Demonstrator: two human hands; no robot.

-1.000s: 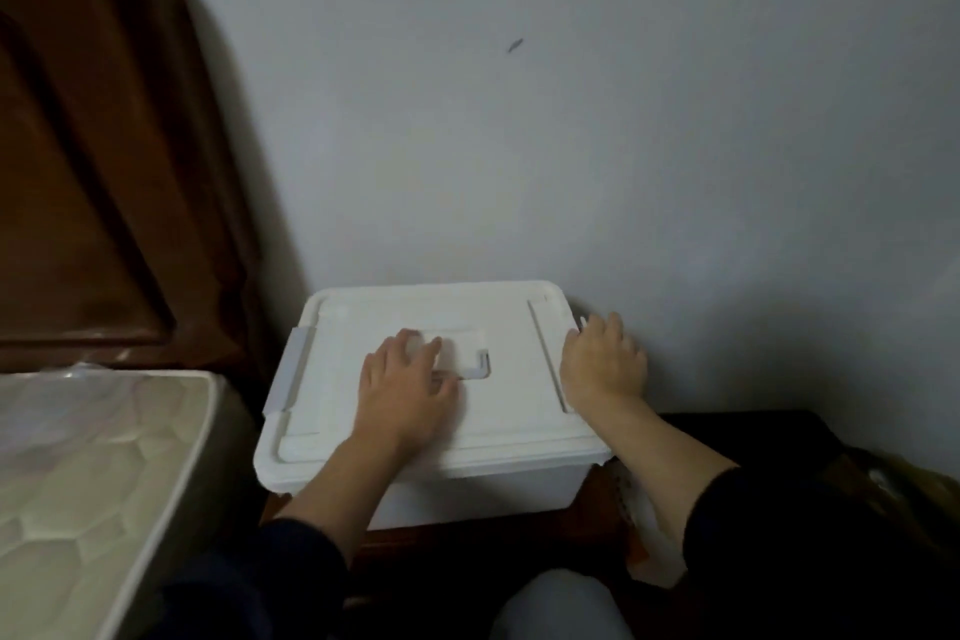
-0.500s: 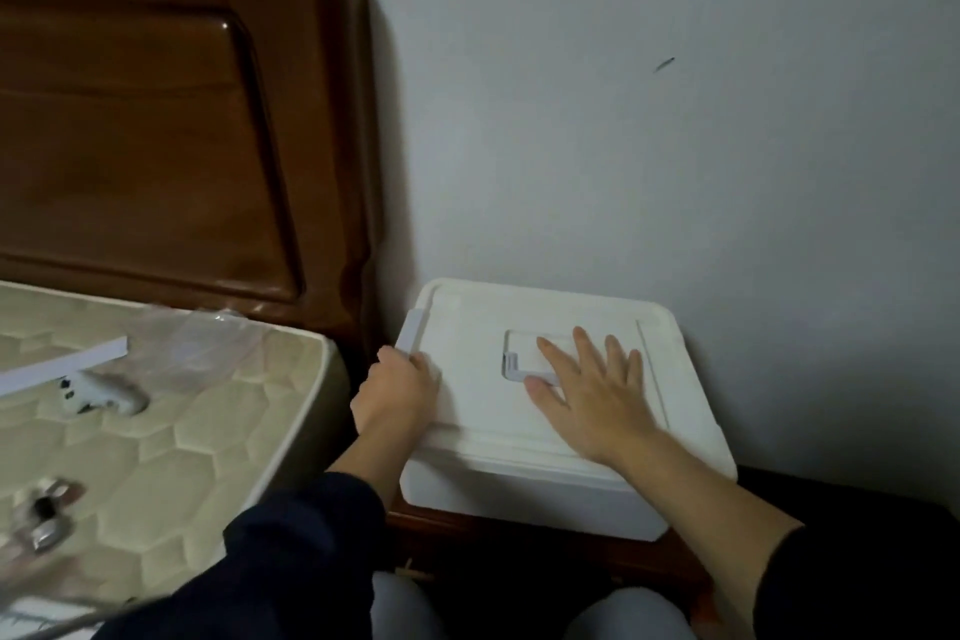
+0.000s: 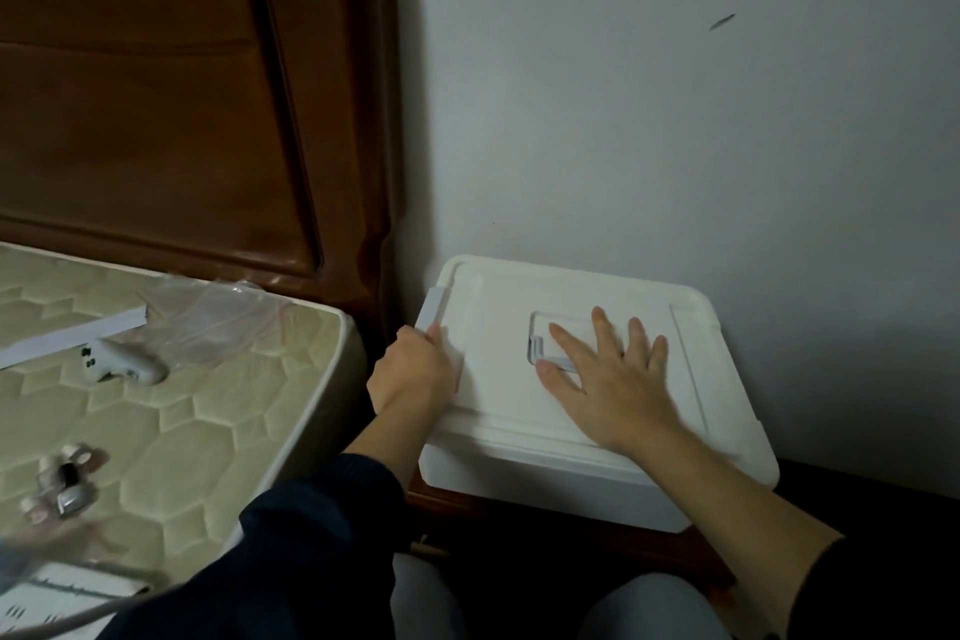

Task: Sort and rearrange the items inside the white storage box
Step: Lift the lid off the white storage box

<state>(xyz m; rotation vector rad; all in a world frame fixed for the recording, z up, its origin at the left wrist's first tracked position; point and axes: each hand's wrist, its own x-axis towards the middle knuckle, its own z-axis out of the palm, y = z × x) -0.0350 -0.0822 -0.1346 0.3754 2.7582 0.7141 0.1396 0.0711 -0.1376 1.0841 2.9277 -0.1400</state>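
The white storage box (image 3: 498, 478) stands on a dark wooden stand against the wall, its lid (image 3: 498, 327) closed. My left hand (image 3: 415, 369) grips the grey latch (image 3: 432, 309) at the lid's left edge, fingers curled around it. My right hand (image 3: 608, 379) lies flat on the lid with fingers spread, partly over the recessed handle (image 3: 540, 338) in the middle. The box's contents are hidden by the lid.
A bare quilted mattress (image 3: 197, 411) lies to the left, with a wooden headboard (image 3: 156, 94) behind it. On the mattress lie a white strip (image 3: 72, 335), a small white device (image 3: 122, 364), clear plastic wrap (image 3: 218, 312) and small bottles (image 3: 67, 489). My knees are below.
The view has swung left. My left hand left the lid's middle for the left latch. My right hand moved from the right edge to the middle and spread flat.
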